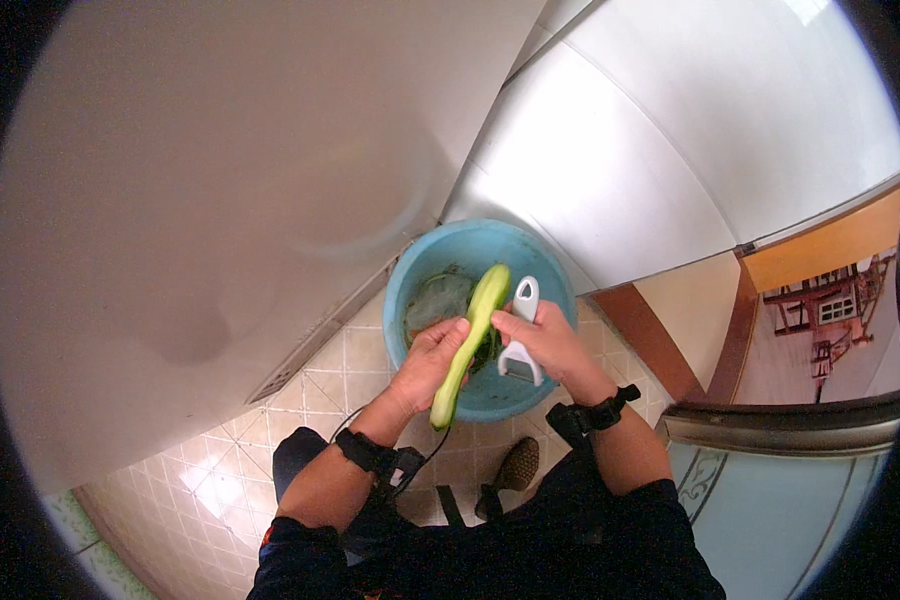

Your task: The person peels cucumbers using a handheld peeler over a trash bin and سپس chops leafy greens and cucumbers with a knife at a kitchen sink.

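A long pale green peeled vegetable, perhaps a cucumber (471,341), slants over a blue plastic basin (401,300). My left hand (429,361) grips its lower half, thumb on top. At its right side is my right hand (544,337), which holds a white-handled peeler (526,300) between palm and fingers, its blade end pointing down towards me. The right thumb and fingertips also reach the vegetable's right edge. Inside the basin lie dark green peelings, partly hidden by the hands and the vegetable, and something pale and translucent at the left.
A large pale panel (217,210) rises at the left of the basin, and glossy white panels (600,150) stand behind it to the right. Cream floor tiles (307,397) lie below. My shoe (518,463) is just in front of the basin. A picture of a building (825,322) is at the right.
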Motion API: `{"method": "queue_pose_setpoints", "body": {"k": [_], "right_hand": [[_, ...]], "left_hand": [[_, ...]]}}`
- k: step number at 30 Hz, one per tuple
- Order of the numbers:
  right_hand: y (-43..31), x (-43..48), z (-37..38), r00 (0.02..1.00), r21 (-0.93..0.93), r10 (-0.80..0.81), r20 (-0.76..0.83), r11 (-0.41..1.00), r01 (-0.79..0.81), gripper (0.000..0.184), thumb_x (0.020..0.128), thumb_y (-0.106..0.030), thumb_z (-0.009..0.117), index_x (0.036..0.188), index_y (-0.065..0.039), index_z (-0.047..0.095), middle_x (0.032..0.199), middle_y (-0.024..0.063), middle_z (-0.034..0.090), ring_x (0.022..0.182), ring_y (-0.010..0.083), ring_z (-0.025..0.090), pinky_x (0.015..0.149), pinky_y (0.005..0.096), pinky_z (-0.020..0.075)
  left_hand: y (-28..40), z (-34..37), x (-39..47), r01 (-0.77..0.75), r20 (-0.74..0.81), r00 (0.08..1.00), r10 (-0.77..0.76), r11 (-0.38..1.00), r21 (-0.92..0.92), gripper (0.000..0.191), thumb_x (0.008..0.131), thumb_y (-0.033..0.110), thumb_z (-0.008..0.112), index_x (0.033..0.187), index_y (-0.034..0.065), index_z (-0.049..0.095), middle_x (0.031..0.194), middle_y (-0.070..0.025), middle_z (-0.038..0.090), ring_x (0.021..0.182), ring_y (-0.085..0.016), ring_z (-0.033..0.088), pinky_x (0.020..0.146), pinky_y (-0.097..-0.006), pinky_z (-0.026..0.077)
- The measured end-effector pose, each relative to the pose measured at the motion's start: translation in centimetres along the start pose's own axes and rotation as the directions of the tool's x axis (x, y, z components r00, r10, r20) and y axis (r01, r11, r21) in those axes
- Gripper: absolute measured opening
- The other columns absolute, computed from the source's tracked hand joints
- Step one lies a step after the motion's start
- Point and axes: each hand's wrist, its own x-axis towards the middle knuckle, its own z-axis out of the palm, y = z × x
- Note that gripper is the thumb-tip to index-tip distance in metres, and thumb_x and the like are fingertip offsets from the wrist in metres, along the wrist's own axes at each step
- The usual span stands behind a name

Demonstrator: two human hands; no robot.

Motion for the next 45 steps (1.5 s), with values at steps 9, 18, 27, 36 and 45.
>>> {"method": "queue_pose_setpoints", "body": {"k": [9, 18, 27, 36, 45], "right_hand": [[5.2, 2.9, -3.7, 0.991, -0.187, 0.012, -0.134, 0.982, -0.037, 0.019, 0.084, -0.022, 0.071, 0.081, -0.005, 0.064, 0.068, 0.0011, 0.061, 0.056, 0.0111, 0.056, 0.052, 0.0289, 0.0446], [-1.5, -0.6, -5.2, 0.978, 0.26, -0.074, -0.193, 0.958, 0.123, 0.019, 0.087, -0.023, 0.069, 0.084, -0.006, 0.062, 0.068, 0.003, 0.061, 0.052, 0.0096, 0.053, 0.044, 0.0234, 0.0404], [-1.0, 0.8, -4.8, 0.969, 0.455, -0.112, -0.219, 0.867, 0.203, 0.015, 0.087, -0.017, 0.069, 0.088, -0.004, 0.063, 0.069, 0.001, 0.059, 0.056, 0.0084, 0.052, 0.047, 0.0201, 0.0379], [-0.7, -0.2, -7.1, 0.914, -0.023, -0.169, -0.37, 0.985, 0.172, 0.019, 0.086, -0.019, 0.069, 0.095, -0.002, 0.066, 0.073, 0.0028, 0.065, 0.059, 0.0082, 0.058, 0.049, 0.0223, 0.0448], [-1.6, -0.6, -4.1, 0.986, 0.114, -0.122, -0.117, 0.984, 0.136, 0.026, 0.09, -0.018, 0.062, 0.11, -0.003, 0.065, 0.08, 0.0008, 0.066, 0.056, 0.0036, 0.049, 0.046, 0.0191, 0.0376]], "left_hand": [[-0.1, -0.1, -0.1, 0.033, 0.076, 0.997, -0.021, 0.985, -0.17, 0.044, 0.096, 0.049, 0.049, 0.1, 0.0061, 0.056, 0.068, -0.0027, 0.051, 0.054, -0.013, 0.049, 0.045, -0.0268, 0.042], [0.0, -0.2, -0.3, 0.056, 0.063, 0.997, -0.047, 0.987, -0.148, 0.042, 0.097, 0.048, 0.047, 0.099, 0.0062, 0.053, 0.068, -0.0037, 0.051, 0.054, -0.014, 0.049, 0.045, -0.0276, 0.042], [-0.4, -0.4, -0.8, 0.095, 0.172, 0.981, -0.087, 0.995, -0.034, 0.045, 0.096, 0.051, 0.049, 0.098, 0.0065, 0.055, 0.068, -0.0014, 0.051, 0.054, -0.011, 0.048, 0.046, -0.0243, 0.041], [1.5, 0.5, -1.7, 0.185, 0.387, 0.921, -0.044, 0.923, -0.337, 0.045, 0.096, 0.049, 0.048, 0.1, 0.0044, 0.056, 0.076, -0.003, 0.051, 0.059, -0.012, 0.048, 0.046, -0.0243, 0.039], [1.0, -0.9, -1.5, 0.119, 0.302, 0.952, -0.057, 0.975, -0.19, 0.043, 0.095, 0.047, 0.052, 0.099, 0.0046, 0.056, 0.076, -0.0031, 0.052, 0.06, -0.013, 0.049, 0.048, -0.0261, 0.04]]}}
